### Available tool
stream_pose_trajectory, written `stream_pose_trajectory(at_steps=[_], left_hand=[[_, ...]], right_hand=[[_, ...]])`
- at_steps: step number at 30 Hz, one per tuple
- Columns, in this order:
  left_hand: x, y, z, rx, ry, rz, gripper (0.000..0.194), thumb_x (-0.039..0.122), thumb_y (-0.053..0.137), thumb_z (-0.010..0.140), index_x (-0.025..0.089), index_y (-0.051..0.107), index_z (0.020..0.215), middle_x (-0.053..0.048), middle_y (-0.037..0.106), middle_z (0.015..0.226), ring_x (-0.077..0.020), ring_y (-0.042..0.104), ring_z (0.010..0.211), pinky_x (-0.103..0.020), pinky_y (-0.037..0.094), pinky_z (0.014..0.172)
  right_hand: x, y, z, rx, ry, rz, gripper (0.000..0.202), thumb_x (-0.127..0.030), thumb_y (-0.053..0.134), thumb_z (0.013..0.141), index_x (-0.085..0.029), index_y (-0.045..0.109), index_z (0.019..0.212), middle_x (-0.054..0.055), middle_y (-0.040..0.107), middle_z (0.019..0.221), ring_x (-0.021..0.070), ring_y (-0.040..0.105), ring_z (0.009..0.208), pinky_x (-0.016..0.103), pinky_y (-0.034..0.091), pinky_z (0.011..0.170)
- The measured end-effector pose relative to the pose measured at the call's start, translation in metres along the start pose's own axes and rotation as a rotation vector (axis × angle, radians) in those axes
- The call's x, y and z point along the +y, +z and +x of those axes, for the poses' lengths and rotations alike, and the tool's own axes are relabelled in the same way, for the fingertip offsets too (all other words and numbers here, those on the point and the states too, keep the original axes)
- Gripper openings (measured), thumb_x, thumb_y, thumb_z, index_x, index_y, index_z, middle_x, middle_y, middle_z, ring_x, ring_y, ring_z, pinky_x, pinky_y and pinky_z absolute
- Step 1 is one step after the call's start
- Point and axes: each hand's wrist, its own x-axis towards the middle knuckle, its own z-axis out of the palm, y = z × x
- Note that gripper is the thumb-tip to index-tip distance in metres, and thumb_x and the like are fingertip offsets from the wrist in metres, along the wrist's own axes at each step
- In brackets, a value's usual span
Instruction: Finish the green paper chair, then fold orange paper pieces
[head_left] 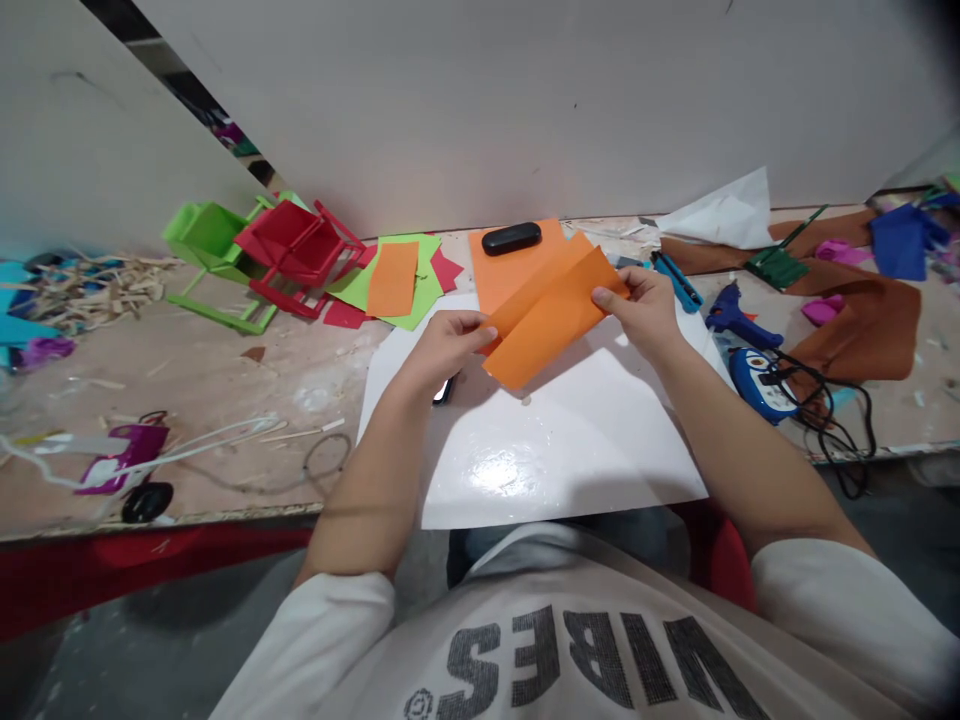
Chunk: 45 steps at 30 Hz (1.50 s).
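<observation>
Dark device point(444, 392) half hidden by left wrist point(424, 368)

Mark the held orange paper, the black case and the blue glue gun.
Held orange paper point(553, 325): head view, middle of near panel.
Black case point(511, 238): head view, middle of top.
Blue glue gun point(727, 313): head view, on its body.

I count two toy chairs point(277, 240), one black case point(511, 238), one glue gun point(742, 320), one blue cutter point(679, 283), one white board point(562, 450), two flat orange sheets point(392, 280) and at least one held orange paper point(559, 320).
</observation>
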Motion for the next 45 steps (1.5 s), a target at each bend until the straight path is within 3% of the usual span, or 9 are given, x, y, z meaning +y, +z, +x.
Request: stream_pose_trajectory(at_steps=[3, 8, 14, 18, 23, 26, 33, 38, 45], left_hand=[[-0.005, 0.002, 0.001, 0.032, 0.029, -0.054, 0.021, 0.043, 0.095, 0.082, 0.024, 0.093, 0.090, -0.009, 0.083, 0.085, -0.0195, 0.064, 0.067, -0.032, 0.047, 0.057], [-0.011, -0.003, 0.004, -0.058, -0.066, -0.103, 0.038, 0.041, 0.103, 0.075, 0.026, 0.093, 0.108, -0.004, 0.078, 0.080, -0.0192, 0.065, 0.065, -0.032, 0.049, 0.058], [-0.007, 0.011, -0.002, -0.193, -0.119, -0.128, 0.055, 0.075, 0.100, 0.084, 0.024, 0.089, 0.100, -0.013, 0.088, 0.102, -0.0283, 0.083, 0.090, -0.038, 0.064, 0.074], [-0.009, 0.034, -0.007, -0.268, -0.185, -0.149, 0.049, 0.057, 0.106, 0.084, 0.021, 0.090, 0.113, -0.015, 0.091, 0.116, -0.0349, 0.089, 0.107, -0.042, 0.070, 0.088], [-0.027, 0.062, -0.007, -0.103, -0.129, -0.167, 0.046, 0.043, 0.105, 0.077, 0.020, 0.085, 0.112, -0.017, 0.092, 0.125, -0.0381, 0.089, 0.114, -0.052, 0.070, 0.104], [-0.037, 0.074, -0.006, -0.033, -0.042, -0.200, 0.045, 0.041, 0.100, 0.080, 0.020, 0.082, 0.115, -0.018, 0.091, 0.132, -0.0399, 0.087, 0.125, -0.056, 0.068, 0.113], [-0.046, 0.089, -0.006, 0.077, 0.067, -0.317, 0.039, 0.037, 0.090, 0.089, 0.023, 0.074, 0.122, -0.015, 0.089, 0.137, -0.0343, 0.087, 0.127, -0.053, 0.068, 0.118], [-0.047, 0.097, -0.012, 0.064, 0.061, -0.310, 0.030, 0.040, 0.085, 0.096, 0.025, 0.071, 0.117, -0.012, 0.091, 0.127, -0.0325, 0.088, 0.117, -0.048, 0.071, 0.102], [-0.054, 0.101, -0.013, 0.100, 0.150, -0.267, 0.044, 0.059, 0.090, 0.099, 0.025, 0.071, 0.120, -0.012, 0.089, 0.130, -0.0341, 0.085, 0.122, -0.050, 0.069, 0.109]], right_hand=[[0.003, -0.002, 0.002, -0.008, 0.010, 0.004, 0.054, -0.068, 0.109, 0.067, -0.028, 0.075, 0.077, 0.001, 0.073, 0.078, 0.0198, 0.061, 0.072, 0.036, 0.050, 0.065], [0.000, -0.004, 0.001, -0.049, 0.064, 0.042, 0.048, -0.060, 0.110, 0.064, -0.027, 0.076, 0.075, 0.000, 0.073, 0.077, 0.0182, 0.060, 0.073, 0.034, 0.049, 0.067], [-0.008, 0.006, -0.008, -0.202, 0.147, 0.042, 0.045, -0.055, 0.109, 0.066, -0.026, 0.075, 0.074, -0.001, 0.070, 0.074, 0.0175, 0.057, 0.072, 0.033, 0.049, 0.068], [-0.002, 0.021, -0.018, -0.185, 0.133, 0.008, 0.048, -0.059, 0.105, 0.067, -0.027, 0.072, 0.078, -0.001, 0.071, 0.079, 0.0197, 0.060, 0.075, 0.036, 0.052, 0.071], [0.012, 0.034, -0.026, 0.036, 0.115, 0.058, 0.066, -0.058, 0.103, 0.072, -0.037, 0.067, 0.124, -0.003, 0.068, 0.093, 0.0223, 0.065, 0.082, 0.040, 0.061, 0.081], [0.016, 0.041, -0.028, 0.157, 0.202, 0.183, 0.083, -0.064, 0.104, 0.070, -0.040, 0.056, 0.133, -0.003, 0.073, 0.107, 0.0234, 0.074, 0.095, 0.040, 0.066, 0.088], [0.007, 0.065, -0.052, -0.093, 0.468, 0.506, 0.060, -0.063, 0.101, 0.076, -0.031, 0.072, 0.117, 0.007, 0.091, 0.121, 0.0347, 0.086, 0.114, 0.055, 0.076, 0.103], [0.000, 0.070, -0.063, -0.029, 0.492, 0.480, 0.048, -0.054, 0.099, 0.083, -0.029, 0.074, 0.116, 0.009, 0.092, 0.124, 0.0364, 0.089, 0.115, 0.056, 0.078, 0.102], [-0.016, 0.075, -0.076, -0.014, 0.428, 0.425, 0.049, -0.049, 0.096, 0.085, -0.028, 0.076, 0.124, 0.008, 0.092, 0.131, 0.0320, 0.088, 0.115, 0.054, 0.073, 0.114]])
